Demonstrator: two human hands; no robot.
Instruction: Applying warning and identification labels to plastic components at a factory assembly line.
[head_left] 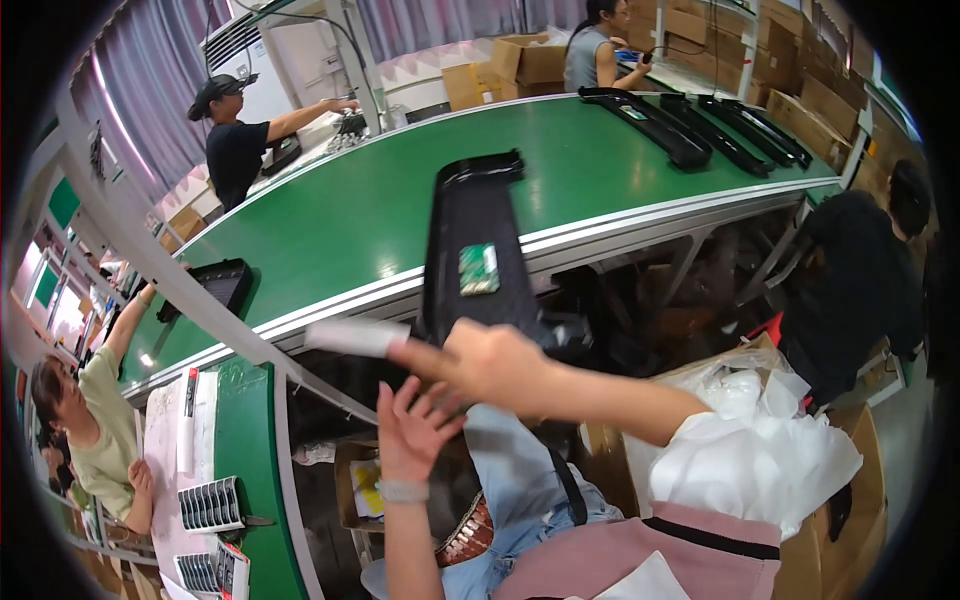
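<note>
My right hand (490, 365) reaches across from the right, its fingers blurred and closed at the near end of a white strip (358, 337), which is smeared by motion. What the strip is made of I cannot tell. Below it, my left hand (415, 430) is open, fingers spread, holding nothing. Behind my right hand, a long black plastic housing (460, 210) lies over the near edge of the green belt (370, 220) and sticks out toward me. A green circuit board (478, 268) sits inside it. The housing's near end is partly hidden behind my right hand.
Several black housings (650, 130) lie at the belt's far right, another black part (215, 285) at its left. A grey frame post (200, 300) slants across the left. A side table (262, 460) holds trays (210, 505). White plastic bags (740, 440) fill a carton at my right. Several people work around.
</note>
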